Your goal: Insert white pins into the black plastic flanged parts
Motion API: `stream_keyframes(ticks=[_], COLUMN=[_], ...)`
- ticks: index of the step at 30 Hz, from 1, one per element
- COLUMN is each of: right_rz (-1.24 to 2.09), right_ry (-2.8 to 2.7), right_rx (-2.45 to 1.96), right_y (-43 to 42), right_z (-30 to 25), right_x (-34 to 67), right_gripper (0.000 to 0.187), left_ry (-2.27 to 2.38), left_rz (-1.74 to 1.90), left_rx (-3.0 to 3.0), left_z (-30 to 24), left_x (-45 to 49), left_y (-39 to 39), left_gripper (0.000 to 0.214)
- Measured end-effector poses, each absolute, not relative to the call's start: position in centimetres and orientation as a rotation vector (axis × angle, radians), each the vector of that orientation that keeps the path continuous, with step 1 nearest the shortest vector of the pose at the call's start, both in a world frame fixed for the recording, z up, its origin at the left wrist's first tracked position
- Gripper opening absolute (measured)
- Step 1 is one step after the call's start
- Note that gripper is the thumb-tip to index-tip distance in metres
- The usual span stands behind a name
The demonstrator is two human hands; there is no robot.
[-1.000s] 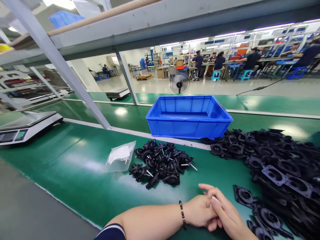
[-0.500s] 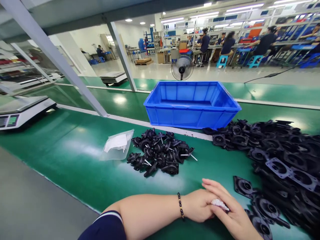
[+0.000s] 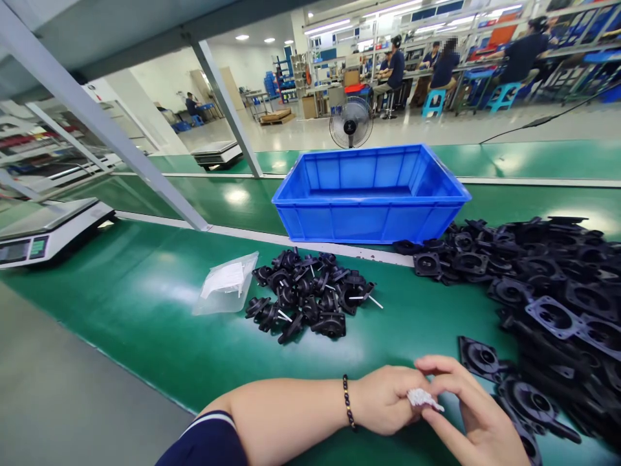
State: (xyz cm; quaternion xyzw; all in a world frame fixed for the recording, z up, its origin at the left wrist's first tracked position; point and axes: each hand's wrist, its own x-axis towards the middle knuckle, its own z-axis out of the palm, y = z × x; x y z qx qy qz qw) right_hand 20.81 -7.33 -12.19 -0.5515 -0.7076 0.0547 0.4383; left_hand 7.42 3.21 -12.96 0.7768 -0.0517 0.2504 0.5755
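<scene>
My left hand rests on the green table near its front edge, fingers curled, a dark bead bracelet on the wrist. My right hand lies against it, and both pinch a small bundle of white pins between their fingertips. A flat black plastic part lies just right of the hands. A small pile of black parts with white pins in them sits ahead of my left hand.
A big heap of black plastic frames covers the right side. A blue bin stands behind the piles. A clear bag lies left of the small pile, a scale at far left. People work at benches in the background.
The view has tilted down and the hands have shifted slightly right. The right hand's fingers have drawn back off the left hand, and the white bundle now shows between them.
</scene>
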Motion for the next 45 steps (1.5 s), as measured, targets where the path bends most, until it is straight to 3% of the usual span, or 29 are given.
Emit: stream_keyframes(ticks=[16, 22, 28, 39, 45], right_rz=[0.152, 0.143, -0.072, -0.347, -0.333], right_ry=[-1.719, -1.555, -1.58, -2.004, -1.926], right_rx=[-1.273, -1.219, -1.338, -1.323, -1.404], right_y=[-7.5, -7.9, -7.5, -6.1, -5.8], right_z=[-11.8, -11.7, -11.5, -13.4, -13.5], right_x=[20.9, 20.7, 21.1, 21.7, 21.2], right_gripper=[0.017, 0.016, 0.017, 0.034, 0.026], left_ry=[-0.099, 0.101, 0.226, 0.35, 0.279], left_rz=[0.687, 0.423, 0.064, 0.232, 0.212], left_rx=[1.901, 1.726, 0.91, 0.452, 0.637], left_z=[-13.0, -13.5, -14.4, -13.6, -13.8], left_x=[7.5, 7.4, 8.6, 8.7, 8.9], left_y=[3.3, 3.1, 3.4, 3.4, 3.5], left_gripper=[0.008, 0.007, 0.051, 0.046, 0.05])
